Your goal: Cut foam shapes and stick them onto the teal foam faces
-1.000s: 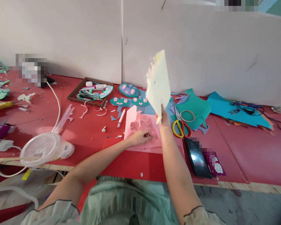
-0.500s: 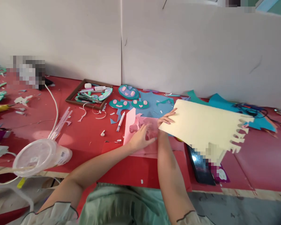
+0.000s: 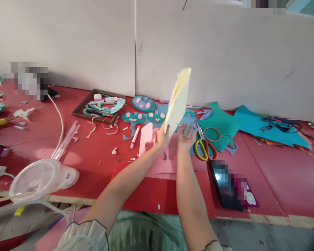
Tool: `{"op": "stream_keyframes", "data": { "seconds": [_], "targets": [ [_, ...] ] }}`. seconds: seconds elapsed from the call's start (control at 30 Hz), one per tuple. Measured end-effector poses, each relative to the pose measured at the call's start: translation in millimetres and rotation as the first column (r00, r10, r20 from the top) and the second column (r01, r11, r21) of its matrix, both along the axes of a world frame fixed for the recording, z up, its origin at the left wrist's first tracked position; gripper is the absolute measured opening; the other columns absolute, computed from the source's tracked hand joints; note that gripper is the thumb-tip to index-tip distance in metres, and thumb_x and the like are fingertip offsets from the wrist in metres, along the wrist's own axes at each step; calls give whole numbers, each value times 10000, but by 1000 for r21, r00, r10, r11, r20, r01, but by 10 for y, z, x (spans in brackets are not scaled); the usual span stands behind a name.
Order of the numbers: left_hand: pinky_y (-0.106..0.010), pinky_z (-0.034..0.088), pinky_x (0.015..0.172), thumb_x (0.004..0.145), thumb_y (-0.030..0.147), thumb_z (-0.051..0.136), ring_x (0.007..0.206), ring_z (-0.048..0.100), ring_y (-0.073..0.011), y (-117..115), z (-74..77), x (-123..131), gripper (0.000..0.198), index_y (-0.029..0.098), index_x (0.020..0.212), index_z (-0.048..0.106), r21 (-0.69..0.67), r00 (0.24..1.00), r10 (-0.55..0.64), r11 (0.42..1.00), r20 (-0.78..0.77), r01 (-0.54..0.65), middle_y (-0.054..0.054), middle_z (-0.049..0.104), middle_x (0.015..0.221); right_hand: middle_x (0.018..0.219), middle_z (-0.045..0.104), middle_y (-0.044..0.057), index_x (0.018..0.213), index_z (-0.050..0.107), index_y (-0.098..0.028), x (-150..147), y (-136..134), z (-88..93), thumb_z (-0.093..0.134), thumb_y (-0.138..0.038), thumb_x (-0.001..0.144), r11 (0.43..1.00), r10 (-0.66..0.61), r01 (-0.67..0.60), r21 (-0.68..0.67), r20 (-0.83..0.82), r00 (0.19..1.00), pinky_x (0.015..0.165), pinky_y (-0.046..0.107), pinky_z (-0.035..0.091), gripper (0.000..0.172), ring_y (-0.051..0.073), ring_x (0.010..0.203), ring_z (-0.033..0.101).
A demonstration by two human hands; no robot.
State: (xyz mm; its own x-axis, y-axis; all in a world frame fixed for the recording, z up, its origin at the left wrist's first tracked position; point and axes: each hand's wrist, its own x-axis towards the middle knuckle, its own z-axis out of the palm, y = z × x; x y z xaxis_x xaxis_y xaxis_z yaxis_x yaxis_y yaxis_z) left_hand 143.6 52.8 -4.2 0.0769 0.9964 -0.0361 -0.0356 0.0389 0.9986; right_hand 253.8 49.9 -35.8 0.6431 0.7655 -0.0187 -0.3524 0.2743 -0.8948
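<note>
My left hand (image 3: 162,138) grips the lower edge of a pale yellow foam sheet (image 3: 178,99), which stands nearly upright and edge-on above the red table (image 3: 277,177). Beside it my right hand (image 3: 184,135) has its fingers spread and holds nothing, just right of the sheet's bottom. Under both hands a pink foam sheet (image 3: 148,138) with cut-out holes lies on the table.
Yellow-and-red scissors (image 3: 204,148) and a tape ring (image 3: 211,133) lie right of my hands on teal foam (image 3: 221,122). A black phone (image 3: 223,184) sits near the front edge. A wooden tray (image 3: 99,104) of pens, teal cut-outs (image 3: 143,103), a marker (image 3: 134,136) and a plastic cup (image 3: 39,177) are on the left.
The yellow sheet passed from my right hand to my left and swung from lying flat to the right back to upright. My left hand lifted off the pink sheet.
</note>
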Motion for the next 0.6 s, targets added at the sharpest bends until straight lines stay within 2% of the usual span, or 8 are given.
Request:
{"op": "stream_keyframes", "data": {
  "seconds": [0.1, 0.17, 0.23, 0.3, 0.4, 0.5, 0.53, 0.6],
  "targets": [
    [-419, 478, 994, 946, 344, 446, 1143, 625, -269, 47, -32, -29, 365, 117, 1174, 616, -11, 998, 53, 998, -26, -54, -131, 688, 1184, 1285, 617, 40, 1069, 665, -348, 48, -90, 10, 443, -565, 838, 975, -16, 56, 214, -183, 983, 1059, 408, 437, 387, 171, 1341, 466],
    [-408, 494, 976, 932, 306, 474, 1102, 647, -257, 52, -49, -17, 307, 129, 1114, 645, -16, 999, 45, 999, -5, -46, -112, 713, 1127, 1245, 644, 33, 1026, 693, -370, 41, -132, 29, 439, -591, 853, 967, 117, -60, 248, -223, 968, 1017, 417, 464, 379, 179, 1334, 471],
    [-401, 500, 978, 906, 250, 512, 1074, 662, -241, 45, -64, 8, 242, 141, 1055, 668, -17, 999, 24, 1000, 30, -23, -92, 729, 1087, 1240, 653, 63, 1006, 713, -334, 18, -138, 49, 461, -611, 843, 956, 233, -166, 240, -282, 931, 995, 426, 475, 409, 200, 1310, 496],
    [-406, 488, 1005, 884, 216, 543, 1083, 660, -235, 33, -74, 29, 209, 141, 1027, 677, -8, 999, 11, 1000, 53, -10, -86, 734, 1079, 1267, 643, 67, 989, 720, -305, -1, -125, 70, 513, -578, 824, 956, 207, -116, 271, -337, 918, 1015, 404, 458, 380, 187, 1301, 504],
    [-408, 458, 1046, 895, 218, 536, 1119, 644, -232, 18, -88, 44, 217, 140, 1041, 675, 30, 996, 2, 1000, 85, -4, -88, 725, 1115, 1346, 594, -15, 1047, 695, -385, -8, -127, 111, 482, -558, 844, 938, 79, 30, 345, -296, 952, 1058, 364, 418, 341, 121, 1346, 448],
    [-408, 465, 1039, 897, 217, 541, 1106, 651, -237, 9, -115, 58, 211, 138, 1033, 681, 55, 994, -42, 998, 104, 37, -87, 727, 1117, 1361, 581, -21, 1111, 670, -413, -21, -154, 163, 420, -594, 872, 941, 119, -37, 335, -228, 966, 1054, 426, 423, 390, 151, 1347, 452],
    [-405, 467, 1039, 892, 215, 552, 1110, 649, -238, 7, -125, 63, 210, 138, 1038, 682, 54, 993, -53, 997, 106, 47, -83, 729, 1116, 1340, 598, 3, 1100, 680, -377, -28, -160, 179, 423, -589, 876, 944, 161, -72, 321, -258, 953, 1049, 440, 428, 402, 169, 1326, 479],
    [-382, 455, 1056, 889, 217, 563, 1146, 633, -230, 5, -138, 71, 226, 141, 1070, 677, 47, 992, -40, 998, 121, 34, -75, 724, 1136, 1262, 646, 35, 1012, 708, -290, -39, -161, 201, 426, -532, 900, 939, 190, -49, 341, -394, 899, 1049, 406, 438, 388, 167, 1258, 544]
  ]
}}
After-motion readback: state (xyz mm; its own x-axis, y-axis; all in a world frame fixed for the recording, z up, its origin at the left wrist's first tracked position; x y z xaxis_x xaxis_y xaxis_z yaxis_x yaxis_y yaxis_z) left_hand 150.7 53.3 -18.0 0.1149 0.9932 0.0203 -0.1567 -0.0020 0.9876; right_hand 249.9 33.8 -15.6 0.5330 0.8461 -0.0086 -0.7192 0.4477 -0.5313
